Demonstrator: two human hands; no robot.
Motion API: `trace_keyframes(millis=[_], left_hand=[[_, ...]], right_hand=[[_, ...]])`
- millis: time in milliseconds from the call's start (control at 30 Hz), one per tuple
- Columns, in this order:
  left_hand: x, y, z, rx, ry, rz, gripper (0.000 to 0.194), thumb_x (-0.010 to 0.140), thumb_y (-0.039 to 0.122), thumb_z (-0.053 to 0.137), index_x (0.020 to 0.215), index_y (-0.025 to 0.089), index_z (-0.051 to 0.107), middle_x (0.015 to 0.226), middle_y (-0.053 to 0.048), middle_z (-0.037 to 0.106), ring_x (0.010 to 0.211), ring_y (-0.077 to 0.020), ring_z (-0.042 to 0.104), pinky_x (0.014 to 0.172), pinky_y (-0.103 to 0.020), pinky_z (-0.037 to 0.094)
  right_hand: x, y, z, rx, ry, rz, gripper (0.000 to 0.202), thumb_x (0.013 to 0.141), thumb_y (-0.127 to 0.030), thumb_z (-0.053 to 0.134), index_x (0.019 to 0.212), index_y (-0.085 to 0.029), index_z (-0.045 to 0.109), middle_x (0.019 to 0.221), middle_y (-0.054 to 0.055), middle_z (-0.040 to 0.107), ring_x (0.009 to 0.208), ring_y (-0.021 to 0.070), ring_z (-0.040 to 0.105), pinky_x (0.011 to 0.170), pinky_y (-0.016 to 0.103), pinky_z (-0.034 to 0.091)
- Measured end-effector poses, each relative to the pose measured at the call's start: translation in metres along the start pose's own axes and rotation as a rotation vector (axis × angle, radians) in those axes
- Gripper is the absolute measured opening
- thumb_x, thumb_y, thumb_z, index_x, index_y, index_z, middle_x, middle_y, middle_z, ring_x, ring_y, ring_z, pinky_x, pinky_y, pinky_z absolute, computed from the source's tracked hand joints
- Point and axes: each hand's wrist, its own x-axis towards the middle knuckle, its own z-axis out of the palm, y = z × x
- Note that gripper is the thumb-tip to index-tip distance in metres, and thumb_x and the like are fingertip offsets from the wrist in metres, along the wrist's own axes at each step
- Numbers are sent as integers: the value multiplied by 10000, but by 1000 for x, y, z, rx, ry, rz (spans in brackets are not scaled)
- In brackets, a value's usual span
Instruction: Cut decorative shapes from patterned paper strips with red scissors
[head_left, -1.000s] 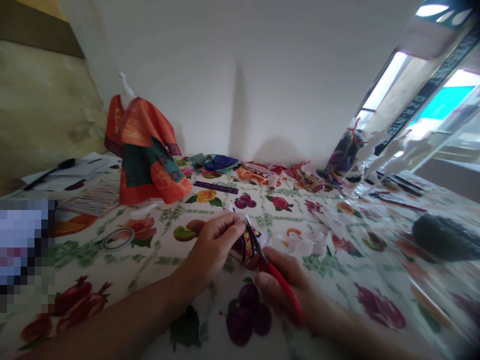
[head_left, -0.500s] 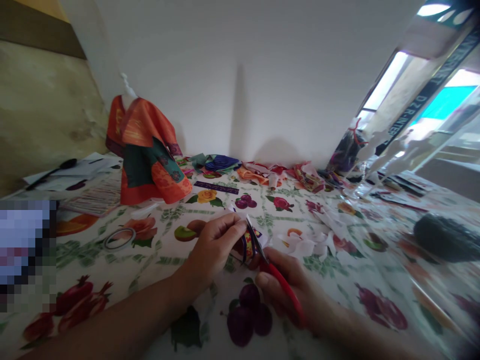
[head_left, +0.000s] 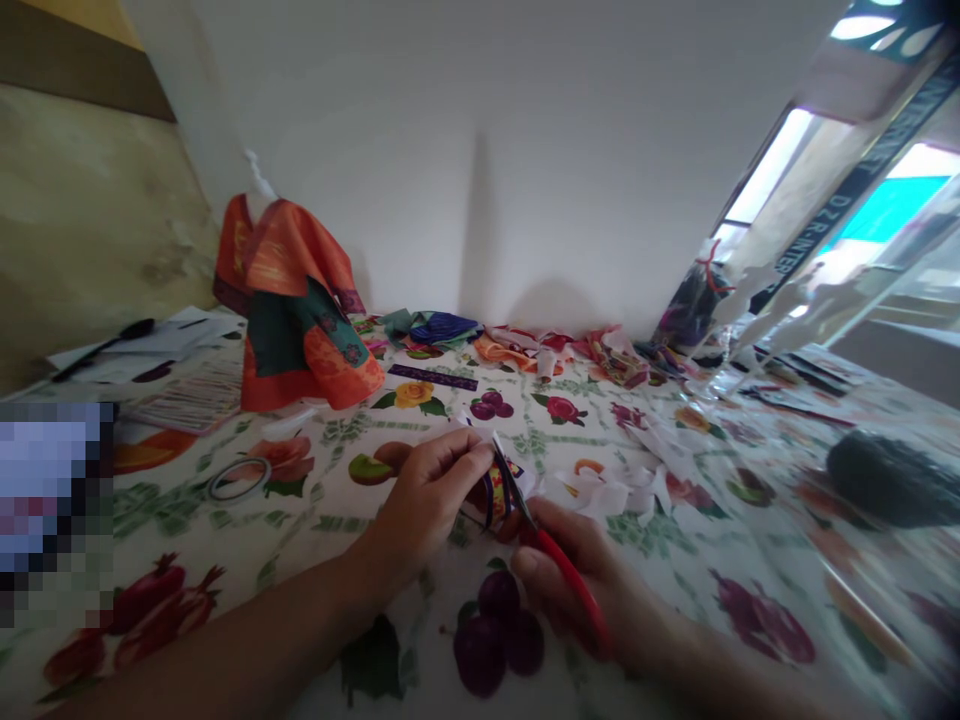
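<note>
Between finger and thumb of my left hand (head_left: 433, 490) is a small strip of patterned fabric (head_left: 498, 495), purple and yellow with a white backing. My right hand (head_left: 581, 560) grips red-handled scissors (head_left: 574, 580), whose dark blades lie along the strip close to my left fingertips. Whether the blades are parted is hard to make out. White scraps (head_left: 611, 485) lie just to the right of the strip. Behind my hands a flat purple patterned band (head_left: 433, 376) rests on the tablecloth.
A small orange and green robe on a white stand (head_left: 300, 300) stands at the left back. Fabric pieces (head_left: 540, 350) line the wall. A roll of tape (head_left: 238, 478) lies left, and a dark bundle (head_left: 885, 478) sits right. The fruit-print tablecloth (head_left: 315, 580) covers the table.
Hardly anything differs. Both hands keep their places, with the scissors still against the strip; the view has shifted very slightly.
</note>
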Motion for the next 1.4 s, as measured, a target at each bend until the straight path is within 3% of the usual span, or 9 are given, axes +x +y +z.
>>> trace_keyframes(millis=[500, 1167, 1400], left_hand=[[1, 0, -1, 13, -10, 5, 338, 954, 363, 635, 669, 196, 567, 618, 30, 543, 583, -115, 511, 543, -223, 424], [1, -1, -1, 89, 34, 38, 347, 934, 380, 639, 645, 207, 558, 618, 25, 509, 600, -133, 478, 540, -243, 422], [0, 0, 0, 73, 9, 29, 345, 953, 373, 624, 655, 212, 560, 623, 20, 534, 605, -144, 497, 569, -261, 423]], right_hand=[[0, -3, 1, -42, 15, 15, 359, 1035, -479, 705, 911, -181, 548, 605, -50, 539, 489, 81, 431, 422, 155, 303], [0, 2, -1, 11, -31, -8, 423, 1054, -575, 689, 997, -174, 564, 643, -50, 557, 500, 77, 444, 436, 158, 316], [0, 0, -1, -140, 32, -50, 397, 1040, -531, 709, 933, -178, 564, 684, -42, 513, 571, 101, 422, 478, 192, 311]])
